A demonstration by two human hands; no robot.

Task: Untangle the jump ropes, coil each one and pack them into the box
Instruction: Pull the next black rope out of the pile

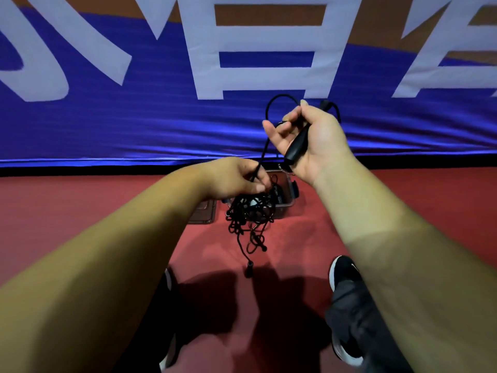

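A tangle of black jump ropes (248, 216) hangs in the air below my left hand (236, 179), which pinches the cord at the top of the knot. My right hand (312, 138) is raised higher and grips a black rope handle (297, 144), with a loop of cord arching above its fingers. One cord runs taut between the two hands. A small handle end (248, 267) dangles lowest, close to the floor. The clear plastic box (289, 195) stands on the floor behind the tangle, partly hidden, with some rope and a spring inside.
The box's clear lid (204, 212) lies flat on the red floor left of the box. A blue banner (188, 125) with big white characters covers the wall just behind. My black shoe (345, 275) shows at lower right, another foot at lower left.
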